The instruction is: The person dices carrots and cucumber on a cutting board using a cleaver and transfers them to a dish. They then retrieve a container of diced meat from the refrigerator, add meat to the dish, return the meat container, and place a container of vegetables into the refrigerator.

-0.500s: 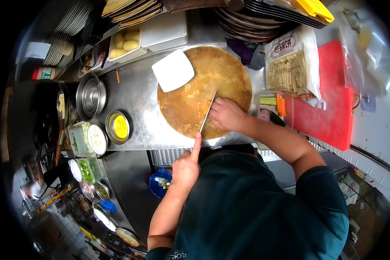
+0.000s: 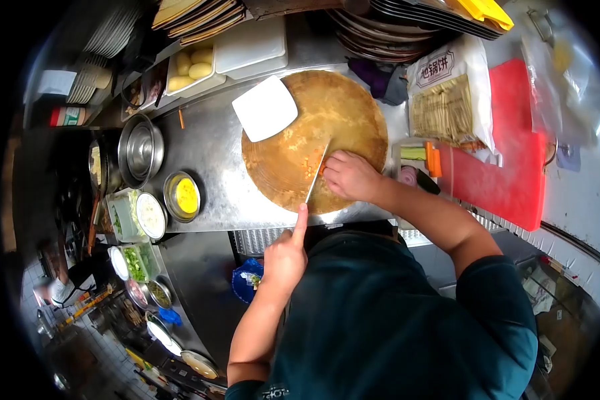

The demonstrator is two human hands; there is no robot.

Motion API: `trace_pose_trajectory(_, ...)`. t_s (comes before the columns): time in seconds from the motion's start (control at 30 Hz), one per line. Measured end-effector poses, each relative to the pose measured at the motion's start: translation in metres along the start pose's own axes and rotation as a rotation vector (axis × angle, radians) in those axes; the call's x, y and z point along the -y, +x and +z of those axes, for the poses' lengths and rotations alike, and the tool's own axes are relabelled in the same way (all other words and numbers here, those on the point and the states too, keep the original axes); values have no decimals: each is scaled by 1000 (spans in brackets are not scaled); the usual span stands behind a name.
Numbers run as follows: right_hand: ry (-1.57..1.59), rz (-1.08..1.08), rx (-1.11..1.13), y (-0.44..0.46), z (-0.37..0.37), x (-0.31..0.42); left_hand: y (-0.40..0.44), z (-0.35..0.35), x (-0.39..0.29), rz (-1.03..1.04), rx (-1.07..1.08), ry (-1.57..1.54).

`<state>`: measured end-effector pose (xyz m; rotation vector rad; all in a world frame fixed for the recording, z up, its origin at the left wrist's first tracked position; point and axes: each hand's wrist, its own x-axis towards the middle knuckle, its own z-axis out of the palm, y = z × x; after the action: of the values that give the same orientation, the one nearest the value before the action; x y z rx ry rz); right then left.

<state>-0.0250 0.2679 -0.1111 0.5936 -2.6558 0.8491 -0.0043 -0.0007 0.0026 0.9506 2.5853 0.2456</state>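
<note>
My left hand [image 2: 285, 259] is closed round the handle of a knife [image 2: 317, 172], index finger stretched along it. The blade is seen nearly edge-on and stands on a round wooden chopping board [image 2: 280, 170]. On the other side of the blade, my right hand [image 2: 348, 175] presses its curled fingers on a piece of carrot, mostly hidden, with a bit of orange showing by the fingertips. Small diced carrot bits [image 2: 309, 164] lie left of the blade. A white square plate [image 2: 265, 109] rests over the board's upper left edge.
Left of the board stand a bowl of yellow liquid [image 2: 186, 197] and steel bowls [image 2: 141, 152]. At right are a bag of flatbreads [image 2: 448, 97], carrot sticks [image 2: 433, 160] in a container and a red cutting board [image 2: 510, 160]. Potatoes [image 2: 201, 71] sit in a tub behind.
More carrot bits lie left of the blade, more spread out. The knife and both hands have shifted only slightly.
</note>
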Motion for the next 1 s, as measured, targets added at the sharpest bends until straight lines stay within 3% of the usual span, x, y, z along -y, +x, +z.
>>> trace_pose_trajectory(0.27,25,-19,-70,-3,6,-5,9,24,7,8,-55,-27)
trace_pose_trajectory(0.67,55,-39,-115,-5,-11,0,5,-1,-6,-13,65,-15)
trace_pose_trajectory(1.0,44,-62,24,-13,-7,-9,9,19,1,11,-42,-54)
